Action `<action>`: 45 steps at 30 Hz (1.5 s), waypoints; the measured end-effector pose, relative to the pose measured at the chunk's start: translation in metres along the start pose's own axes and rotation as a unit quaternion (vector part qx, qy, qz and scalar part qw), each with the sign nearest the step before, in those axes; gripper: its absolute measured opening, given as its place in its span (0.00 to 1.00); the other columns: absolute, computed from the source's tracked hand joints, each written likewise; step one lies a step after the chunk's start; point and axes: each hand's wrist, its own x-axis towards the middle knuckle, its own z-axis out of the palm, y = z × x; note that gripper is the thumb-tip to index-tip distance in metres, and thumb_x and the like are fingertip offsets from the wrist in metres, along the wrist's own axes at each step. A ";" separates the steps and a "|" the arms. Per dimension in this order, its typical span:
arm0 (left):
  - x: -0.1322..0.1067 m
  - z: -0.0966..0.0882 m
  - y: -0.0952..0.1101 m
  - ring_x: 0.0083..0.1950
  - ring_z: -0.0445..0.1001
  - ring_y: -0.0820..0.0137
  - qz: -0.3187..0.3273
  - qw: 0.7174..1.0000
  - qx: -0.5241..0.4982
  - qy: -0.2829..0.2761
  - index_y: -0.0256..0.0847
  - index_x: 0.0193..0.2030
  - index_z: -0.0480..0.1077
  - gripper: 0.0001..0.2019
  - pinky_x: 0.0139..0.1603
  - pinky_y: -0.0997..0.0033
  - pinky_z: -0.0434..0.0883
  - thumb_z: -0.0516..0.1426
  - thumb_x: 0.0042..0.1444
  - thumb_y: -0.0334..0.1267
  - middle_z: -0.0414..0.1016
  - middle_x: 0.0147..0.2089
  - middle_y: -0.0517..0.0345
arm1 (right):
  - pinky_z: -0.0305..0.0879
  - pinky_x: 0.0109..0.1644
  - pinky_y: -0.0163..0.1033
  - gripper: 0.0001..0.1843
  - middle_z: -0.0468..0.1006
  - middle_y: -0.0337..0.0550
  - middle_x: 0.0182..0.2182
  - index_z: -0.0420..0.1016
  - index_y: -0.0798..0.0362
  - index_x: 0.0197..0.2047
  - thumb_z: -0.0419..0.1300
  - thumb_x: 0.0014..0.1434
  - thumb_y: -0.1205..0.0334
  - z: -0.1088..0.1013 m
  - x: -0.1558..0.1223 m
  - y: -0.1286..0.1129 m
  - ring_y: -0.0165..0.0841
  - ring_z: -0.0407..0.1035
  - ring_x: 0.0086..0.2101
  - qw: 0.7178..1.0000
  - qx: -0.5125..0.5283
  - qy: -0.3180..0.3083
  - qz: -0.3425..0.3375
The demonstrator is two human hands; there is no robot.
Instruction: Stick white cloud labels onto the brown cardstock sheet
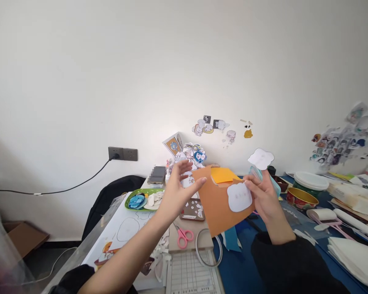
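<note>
"Just left of the middle, what shows?"

"A green tray (128, 203) of blue and white pieces, then the left hand (177, 188), open, fingers spread. Its thumb overlaps the left edge of an orange-brown sheet (213, 210); whether they touch, I can't tell."

"And below?"

"Pink scissors (184, 236), lower centre."

"Where's the sheet exactly?"

"Centre of the frame, raised and tilted between both hands. Over its right part is a white cut-out (239, 198)."

"The right hand (265, 200)?"

"Right of centre, thumb and fingers gripping the sheet's right edge. Just above, a cloud-shaped white piece (261, 157) meets a raised fingertip."
</note>
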 end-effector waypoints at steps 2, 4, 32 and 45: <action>0.000 -0.001 0.005 0.60 0.67 0.55 -0.066 0.988 -0.124 -0.069 0.40 0.57 0.61 0.29 0.58 0.56 0.65 0.64 0.50 0.46 0.68 0.59 0.42 | 0.69 0.36 0.33 0.47 0.73 0.34 0.30 0.52 0.39 0.66 0.69 0.47 0.61 0.019 0.009 -0.018 0.29 0.69 0.31 0.999 0.035 0.019 -0.034; -0.004 0.000 0.009 0.58 0.70 0.55 -0.127 0.958 -0.216 -0.142 0.39 0.55 0.66 0.25 0.55 0.59 0.68 0.63 0.52 0.45 0.72 0.58 0.43 | 0.69 0.36 0.33 0.45 0.73 0.33 0.30 0.55 0.38 0.64 0.70 0.46 0.61 0.042 0.015 -0.030 0.29 0.69 0.31 0.997 0.049 0.012 -0.060; -0.002 -0.002 0.008 0.46 0.74 0.61 -0.110 0.920 -0.371 0.061 0.37 0.46 0.74 0.14 0.46 0.66 0.70 0.62 0.53 0.38 0.79 0.46 0.50 | 0.38 0.18 0.33 0.31 0.51 0.29 0.07 0.54 0.52 0.12 0.61 0.55 0.45 0.114 -0.002 -0.021 0.20 0.42 0.12 0.965 -0.035 -0.233 0.119; -0.002 0.006 0.016 0.53 0.74 0.59 -0.130 0.874 -0.465 0.058 0.34 0.55 0.68 0.23 0.54 0.62 0.70 0.44 0.66 0.48 0.77 0.50 0.44 | 0.38 0.16 0.33 0.31 0.52 0.30 0.06 0.54 0.52 0.11 0.61 0.54 0.47 0.125 -0.003 -0.013 0.20 0.44 0.10 0.976 -0.016 -0.189 0.110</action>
